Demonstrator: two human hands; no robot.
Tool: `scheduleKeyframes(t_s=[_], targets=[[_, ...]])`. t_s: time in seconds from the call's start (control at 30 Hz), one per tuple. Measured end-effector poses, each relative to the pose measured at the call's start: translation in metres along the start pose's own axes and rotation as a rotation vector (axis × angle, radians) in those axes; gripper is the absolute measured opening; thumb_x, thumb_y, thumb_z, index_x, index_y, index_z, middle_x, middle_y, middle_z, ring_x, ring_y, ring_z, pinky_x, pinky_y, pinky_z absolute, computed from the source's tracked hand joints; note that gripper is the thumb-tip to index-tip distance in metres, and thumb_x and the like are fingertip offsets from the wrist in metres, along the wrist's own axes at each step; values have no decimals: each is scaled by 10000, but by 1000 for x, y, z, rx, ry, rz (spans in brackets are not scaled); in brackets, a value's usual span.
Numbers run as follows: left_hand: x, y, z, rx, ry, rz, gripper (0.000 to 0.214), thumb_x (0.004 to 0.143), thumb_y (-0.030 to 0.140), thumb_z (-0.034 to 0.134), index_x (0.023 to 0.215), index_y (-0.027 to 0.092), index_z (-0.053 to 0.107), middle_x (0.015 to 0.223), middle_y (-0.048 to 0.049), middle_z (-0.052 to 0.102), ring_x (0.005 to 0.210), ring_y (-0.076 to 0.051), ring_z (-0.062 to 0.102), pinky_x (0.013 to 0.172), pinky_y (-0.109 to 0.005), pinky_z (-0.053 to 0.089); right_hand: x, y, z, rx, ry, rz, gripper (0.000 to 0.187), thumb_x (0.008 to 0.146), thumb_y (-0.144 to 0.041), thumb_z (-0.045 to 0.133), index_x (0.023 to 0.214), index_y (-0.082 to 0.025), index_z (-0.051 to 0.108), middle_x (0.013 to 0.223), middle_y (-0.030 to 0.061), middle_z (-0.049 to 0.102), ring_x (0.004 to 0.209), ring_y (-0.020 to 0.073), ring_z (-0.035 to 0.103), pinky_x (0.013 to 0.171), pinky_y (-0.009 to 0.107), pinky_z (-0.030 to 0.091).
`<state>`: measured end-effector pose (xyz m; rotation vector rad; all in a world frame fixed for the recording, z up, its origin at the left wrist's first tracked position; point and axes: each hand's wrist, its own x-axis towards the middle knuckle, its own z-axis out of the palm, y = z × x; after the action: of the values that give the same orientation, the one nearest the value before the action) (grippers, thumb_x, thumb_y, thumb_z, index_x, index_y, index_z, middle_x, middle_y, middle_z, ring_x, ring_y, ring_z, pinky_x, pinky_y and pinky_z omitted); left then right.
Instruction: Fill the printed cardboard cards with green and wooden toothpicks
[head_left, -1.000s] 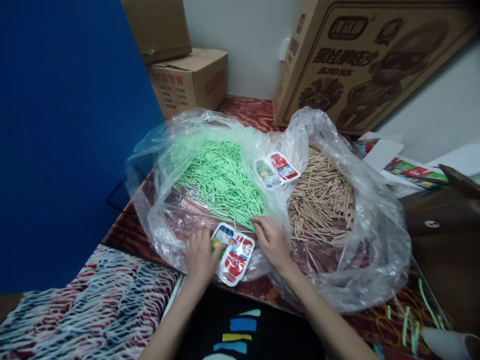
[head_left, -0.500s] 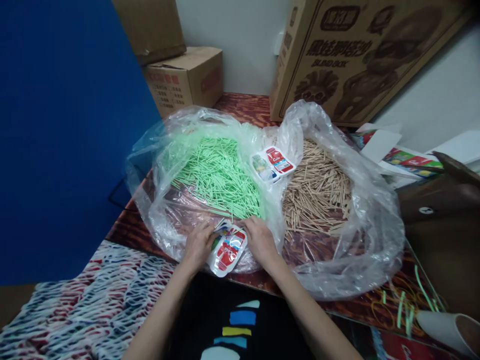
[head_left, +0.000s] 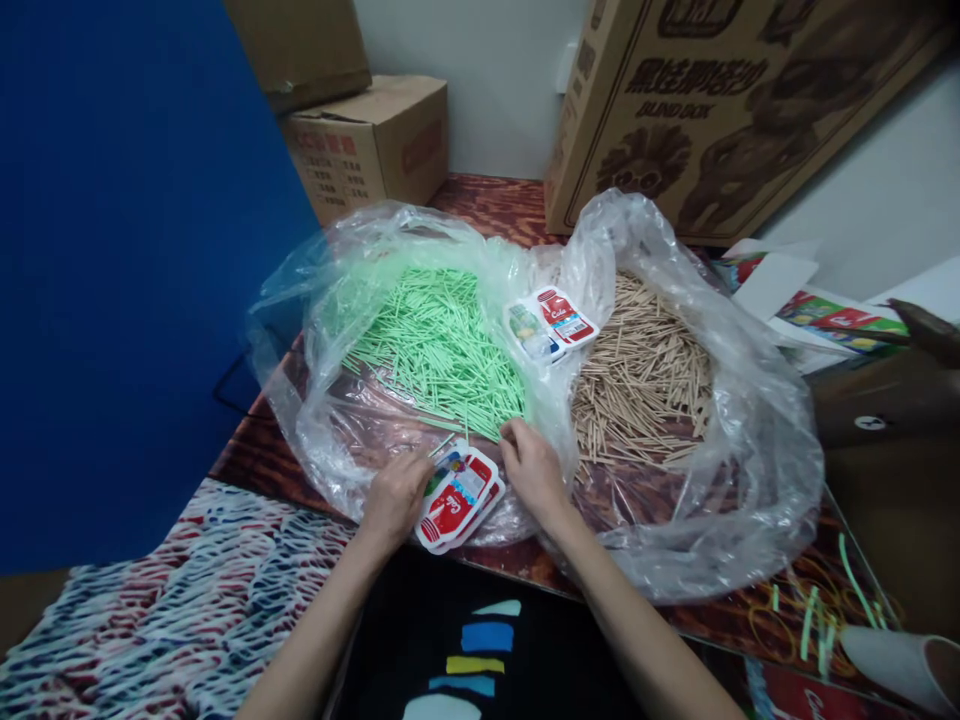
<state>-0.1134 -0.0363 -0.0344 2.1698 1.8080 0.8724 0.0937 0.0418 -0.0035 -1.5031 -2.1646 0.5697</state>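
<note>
Visibly, left grip point(head_left: 396, 494) clasps glossy red Cola packets point(head_left: 459, 500); right grip point(head_left: 534, 470) can't be judged.

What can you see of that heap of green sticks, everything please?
The heap of green sticks is a loose, spread mound of many thin, straight, bright green pieces lying crisscross. Their material is unclear. It lies within crumpled clear plastic, to the left of the brown sticks. The right hand is at its near right edge; contact is hard to tell.
</note>
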Motion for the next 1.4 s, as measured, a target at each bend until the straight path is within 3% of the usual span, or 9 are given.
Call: scheduleKeyframes(t_s=[0.1,0.23,0.37,0.53,0.87,1.03,1.2,1.3,1.4], targets=[[1,1,-1,40,30,-4,285,935,178,408,1091,190,646,920,-79,639,843,-186,588,740,-296,474,13,-7,1,3,-9,-38,201,878,-115,372,920,-189,554,865,46,627,818,188,571,714,278,404],[-2,2,-1,87,101,-47,327,943,185,389,1174,174,621,814,-56,584,747,-172,561,690,-281,466,31,-22,9,-230,-100,-70,239,889,-64,347,955,-172,550,927,83,620,840,206,564,712,295,406],[-4,2,0,85,133,-68,295,942,212,408,1110,159,644,758,-45,569,705,-171,562,668,-276,456,43,-39,19,-489,-135,-87,174,885,-93,423,989,-117,561,972,163,595,872,270,553,699,354,416],[-3,4,-3,-3,190,-94,191,917,217,460,920,184,648,783,-39,603,748,-177,583,702,-288,464,54,-54,17,-573,-192,-150,217,830,-16,436,949,-63,611,931,212,602,887,292,547,714,386,409],[8,-7,-17,-16,83,-79,190,913,226,459,850,198,637,776,-30,587,737,-173,581,689,-289,466,54,-37,6,-547,-229,-151,213,833,-48,438,983,-84,585,972,190,615,911,278,561,712,352,429],[11,-15,-24,46,23,-124,216,922,237,423,873,201,631,820,-45,638,790,-196,604,725,-307,465,57,-18,-4,-95,-178,35,167,914,-230,401,827,-173,532,862,92,628,835,222,589,740,342,465],[8,-12,-27,65,92,-228,182,885,260,460,854,206,631,815,-48,652,787,-214,605,721,-315,456,51,-4,-18,817,-359,424,160,879,-269,433,735,-206,462,631,-10,576,517,138,552,529,284,475],[8,-10,-30,-78,194,-347,158,861,280,484,809,199,609,787,-30,631,755,-191,593,709,-290,454,41,-1,-20,1166,-370,482,154,824,-292,558,742,-204,462,628,-30,561,525,119,560,548,269,483],[9,-12,-31,-255,263,-538,138,825,326,533,798,196,570,729,8,595,679,-160,564,642,-249,444,30,1,-18,1326,-335,454,193,757,-306,658,796,-187,511,625,-45,529,582,114,563,633,271,494]])
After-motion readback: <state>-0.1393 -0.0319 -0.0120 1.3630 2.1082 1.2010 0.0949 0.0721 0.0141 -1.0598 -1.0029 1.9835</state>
